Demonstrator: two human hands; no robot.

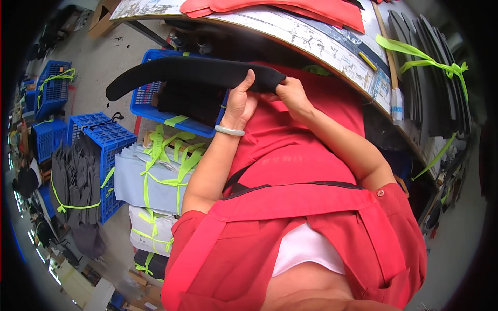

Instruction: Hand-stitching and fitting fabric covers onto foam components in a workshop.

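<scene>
A long, curved black piece (pixel 179 71), matte like soft cloth or foam, stretches leftward in front of my body with a rounded far end. My left hand (pixel 240 108) grips it from below near its right part, thumb up against its side and a pale bangle on the wrist. At the piece's right end my right hand (pixel 294 97) is closed on the edge, fingers bent in; the fingertips are partly hidden. Below the piece stands a blue crate (pixel 194 126) with dark pieces inside it.
A worn white table (pixel 290 32) carries red cut pieces (pixel 321 13) ahead. Dark strips (pixel 415 72) tied with yellow-green ribbon are at the right. Tied pale bundles (pixel 129 173) and another blue crate (pixel 111 150) with grey pieces stand on the left.
</scene>
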